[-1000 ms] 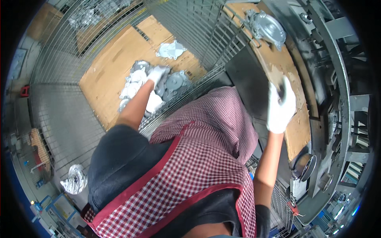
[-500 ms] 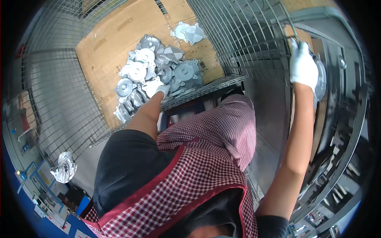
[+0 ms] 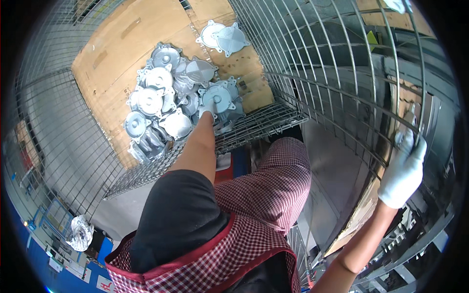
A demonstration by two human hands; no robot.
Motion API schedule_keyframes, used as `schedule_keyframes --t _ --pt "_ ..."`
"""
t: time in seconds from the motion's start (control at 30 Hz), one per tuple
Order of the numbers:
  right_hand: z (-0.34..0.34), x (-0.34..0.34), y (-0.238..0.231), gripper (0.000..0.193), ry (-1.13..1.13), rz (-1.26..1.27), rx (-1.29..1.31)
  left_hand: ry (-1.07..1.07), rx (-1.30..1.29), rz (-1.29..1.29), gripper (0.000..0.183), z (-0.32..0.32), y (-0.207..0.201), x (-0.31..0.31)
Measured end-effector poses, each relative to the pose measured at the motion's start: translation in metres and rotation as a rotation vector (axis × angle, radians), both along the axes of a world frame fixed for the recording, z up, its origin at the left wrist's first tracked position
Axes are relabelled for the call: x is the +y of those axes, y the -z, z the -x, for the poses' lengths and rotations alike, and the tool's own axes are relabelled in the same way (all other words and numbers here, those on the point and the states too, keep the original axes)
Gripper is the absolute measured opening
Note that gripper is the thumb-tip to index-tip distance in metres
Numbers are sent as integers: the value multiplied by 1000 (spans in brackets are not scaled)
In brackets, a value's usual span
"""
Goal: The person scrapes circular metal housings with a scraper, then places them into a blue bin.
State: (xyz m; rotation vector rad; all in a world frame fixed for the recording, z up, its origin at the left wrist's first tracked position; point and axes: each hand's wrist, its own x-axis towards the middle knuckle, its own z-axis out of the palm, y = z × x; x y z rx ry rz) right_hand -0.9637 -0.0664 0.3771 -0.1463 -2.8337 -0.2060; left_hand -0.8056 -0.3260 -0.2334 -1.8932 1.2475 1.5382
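Observation:
My left hand [image 3: 207,108], in a white glove, reaches down into a pile of grey cast-metal covers [image 3: 150,101]. It touches a round cover [image 3: 218,98] with lugs on the pile's right side; its fingers blend into the bright metal, so their grip is unclear. At the far right, my gloved right hand [image 3: 404,168] has its fingers closed around the wire edge of the mesh cage [image 3: 342,100]. Two more covers [image 3: 230,39] lie overlapping, apart from the pile, near the cage's right wall.
Brown cardboard [image 3: 112,46] lines the cage floor beneath the covers. The cage's near wire edge [image 3: 264,124] crosses in front of my legs. Crumpled foil [image 3: 80,233] hangs at the lower left. Metal racking [image 3: 415,263] stands at the lower right.
My left hand has shifted right across the pile to another cover. My right hand now sits lower in view, on the cage's wire edge. The view has moved and tilted with my body.

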Motion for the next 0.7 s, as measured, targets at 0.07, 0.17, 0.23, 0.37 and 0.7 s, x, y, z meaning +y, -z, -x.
schedule_keyframes --t 0.07,0.17,0.23,0.37,0.7 --pt "-3 -1 -5 26 -17 34 40 94 128 -102 74 5 2 4" --pt "-4 0 -5 28 85 9 50 60 218 -66 52 9 -2 17" --pt "-3 2 -3 29 76 16 27 187 156 78 48 9 -13 23" --pt "-1 8 2 32 93 68 26 152 469 308 48 5 -60 7" --pt "-5 20 -2 38 85 25 42 -458 483 280 74 25 -116 -160"
